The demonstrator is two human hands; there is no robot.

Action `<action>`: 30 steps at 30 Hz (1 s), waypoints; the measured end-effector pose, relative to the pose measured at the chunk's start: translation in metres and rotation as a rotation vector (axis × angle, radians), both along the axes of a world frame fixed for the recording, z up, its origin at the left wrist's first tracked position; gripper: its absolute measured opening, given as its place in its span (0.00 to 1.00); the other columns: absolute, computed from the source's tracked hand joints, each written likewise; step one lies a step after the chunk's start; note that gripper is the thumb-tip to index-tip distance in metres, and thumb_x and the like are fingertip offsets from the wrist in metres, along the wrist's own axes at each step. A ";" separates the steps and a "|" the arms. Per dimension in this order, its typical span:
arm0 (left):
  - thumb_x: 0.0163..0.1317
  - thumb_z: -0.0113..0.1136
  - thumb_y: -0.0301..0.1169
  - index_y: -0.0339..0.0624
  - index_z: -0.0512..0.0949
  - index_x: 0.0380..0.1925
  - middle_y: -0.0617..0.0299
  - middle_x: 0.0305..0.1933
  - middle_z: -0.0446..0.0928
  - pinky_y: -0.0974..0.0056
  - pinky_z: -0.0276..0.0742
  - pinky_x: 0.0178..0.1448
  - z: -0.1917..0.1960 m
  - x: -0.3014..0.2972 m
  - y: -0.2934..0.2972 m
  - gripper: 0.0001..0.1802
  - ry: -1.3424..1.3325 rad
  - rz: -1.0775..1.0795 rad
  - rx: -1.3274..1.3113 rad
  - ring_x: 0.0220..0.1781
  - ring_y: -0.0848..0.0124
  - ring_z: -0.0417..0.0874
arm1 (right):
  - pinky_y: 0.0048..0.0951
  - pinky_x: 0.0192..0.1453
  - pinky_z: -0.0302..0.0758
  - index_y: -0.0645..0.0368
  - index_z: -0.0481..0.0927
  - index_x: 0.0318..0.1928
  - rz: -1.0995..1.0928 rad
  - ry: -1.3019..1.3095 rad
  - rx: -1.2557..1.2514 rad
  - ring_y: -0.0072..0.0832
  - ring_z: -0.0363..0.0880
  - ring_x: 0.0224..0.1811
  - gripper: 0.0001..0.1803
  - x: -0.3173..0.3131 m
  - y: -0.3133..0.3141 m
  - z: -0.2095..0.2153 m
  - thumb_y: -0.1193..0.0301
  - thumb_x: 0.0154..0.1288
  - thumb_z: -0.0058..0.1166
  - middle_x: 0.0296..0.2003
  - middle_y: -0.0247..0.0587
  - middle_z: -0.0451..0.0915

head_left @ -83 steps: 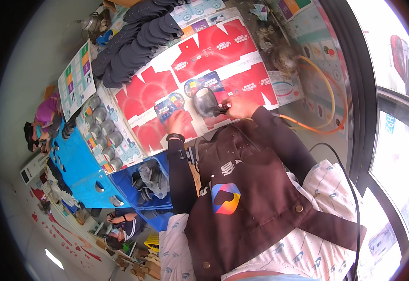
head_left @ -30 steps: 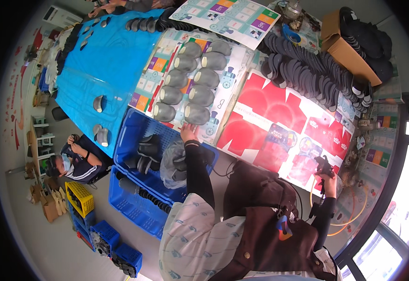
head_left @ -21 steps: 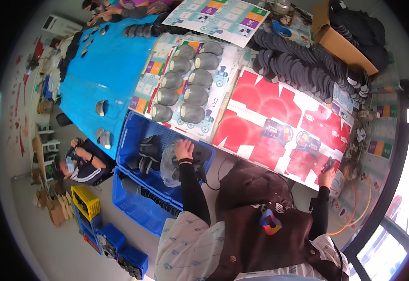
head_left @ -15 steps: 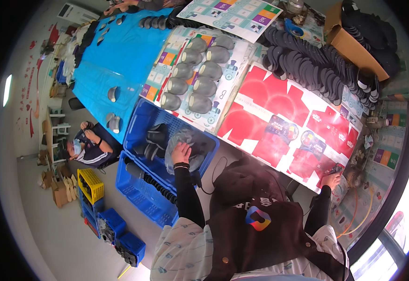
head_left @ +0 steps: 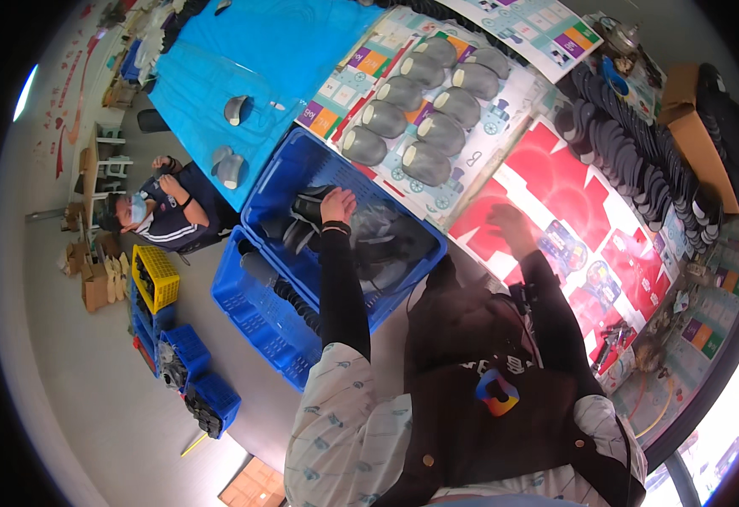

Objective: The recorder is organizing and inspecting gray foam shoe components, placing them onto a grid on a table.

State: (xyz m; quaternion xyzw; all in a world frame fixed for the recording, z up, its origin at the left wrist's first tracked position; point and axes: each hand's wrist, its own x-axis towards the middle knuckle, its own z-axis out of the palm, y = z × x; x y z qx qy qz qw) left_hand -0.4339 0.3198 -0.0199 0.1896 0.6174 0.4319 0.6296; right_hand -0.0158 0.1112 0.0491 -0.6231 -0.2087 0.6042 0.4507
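My left hand (head_left: 338,205) is over the blue crate (head_left: 270,179), its fingers loosely extended with no object visible in them. Right beside it lie dark shoe-shaped pieces (head_left: 300,230). Crumpled clear plastic bags (head_left: 378,221) fill the crate's right part and partly cover more dark pieces. Above the near left part of the red printed sheet (head_left: 547,182) is my right hand (head_left: 511,226), slightly blurred, with fingers apart and nothing seen in them. A dark hand tool (head_left: 613,340) lies at the sheet's near right corner, away from both hands.
Grey toe-cap-shaped pieces (head_left: 429,163) stand in two rows on the patterned table. Long rows of dark curved pieces (head_left: 615,139) line the back right, beside a cardboard box (head_left: 697,135). A second blue crate (head_left: 255,325) adjoins the first. A seated person (head_left: 171,203) is at the left.
My right hand has left the dark tool and moved left over the red sheet. My left hand has come off the plastic bag, nearer the dark pieces. The view has shifted.
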 end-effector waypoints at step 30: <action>0.70 0.58 0.37 0.39 0.78 0.40 0.59 0.32 0.82 0.63 0.84 0.39 -0.058 -0.047 0.153 0.12 0.077 -0.186 0.037 0.33 0.69 0.85 | 0.25 0.37 0.69 0.60 0.69 0.68 -0.188 0.003 -0.007 0.22 0.72 0.37 0.32 -0.140 0.155 0.022 0.77 0.60 0.47 0.43 0.38 0.74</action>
